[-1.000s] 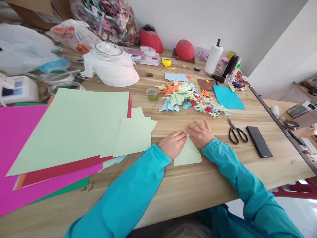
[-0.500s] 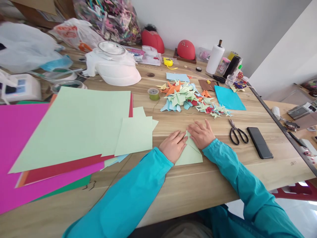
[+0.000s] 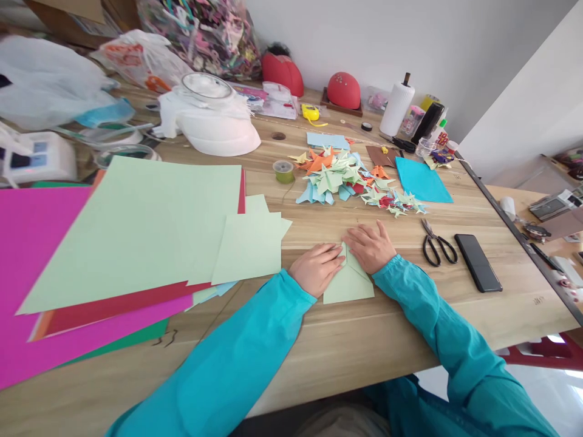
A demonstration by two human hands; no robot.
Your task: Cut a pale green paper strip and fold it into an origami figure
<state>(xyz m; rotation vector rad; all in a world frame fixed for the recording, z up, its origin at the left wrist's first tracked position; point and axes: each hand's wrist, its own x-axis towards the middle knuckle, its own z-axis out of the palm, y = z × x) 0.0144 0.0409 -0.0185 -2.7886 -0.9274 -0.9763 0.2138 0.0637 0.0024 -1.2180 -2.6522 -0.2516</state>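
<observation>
A pale green sheet of paper (image 3: 348, 286) lies on the wooden table before me, with its upper part folded to a point. On its left slanted edge rests my left hand (image 3: 315, 267), fingers side by side and slightly bent, tips on the paper. My right hand (image 3: 370, 247) lies palm down over the upper right edge, its fingers stretched out. Both hands press near the folded tip, which they partly cover. Beyond them is a heap of folded paper shapes (image 3: 334, 176) in green, orange, blue and red.
Left are stacked coloured sheets (image 3: 136, 230) and smaller green squares (image 3: 250, 249). Scissors (image 3: 438, 246) and a phone (image 3: 478, 262) lie right. A thread spool (image 3: 284, 172), blue sheet (image 3: 421, 179), tape measure (image 3: 310, 113) and white cap-shaped item (image 3: 214, 127) are farther back.
My left hand has shifted slightly left along the paper, showing a little more of the folded middle. My right hand stays almost where it was.
</observation>
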